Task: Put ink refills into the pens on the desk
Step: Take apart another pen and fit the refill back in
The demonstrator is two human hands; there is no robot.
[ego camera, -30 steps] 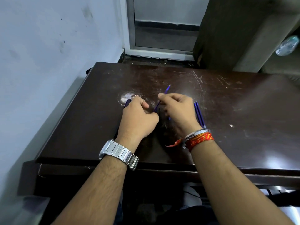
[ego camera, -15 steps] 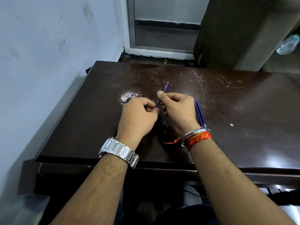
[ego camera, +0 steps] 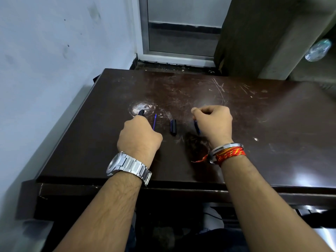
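Head view: left hand (ego camera: 139, 137) fingers clenched on dark pen barrel (ego camera: 141, 112); thin blue refill (ego camera: 154, 122) beside it on worktop (ego camera: 272, 124); black cap (ego camera: 173, 127) centre; right hand (ego camera: 214, 122) fingers pinching blue pen (ego camera: 197, 127).

A pale marked wall (ego camera: 45, 60) stands left of a metal-framed door (ego camera: 181, 33), a dark wooden cabinet (ego camera: 254, 33) rises at the right, and a clear plastic bottle (ego camera: 318, 50) lies at the far right edge.

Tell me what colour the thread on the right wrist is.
The thread is red and orange-yellow, clearest in the head view.
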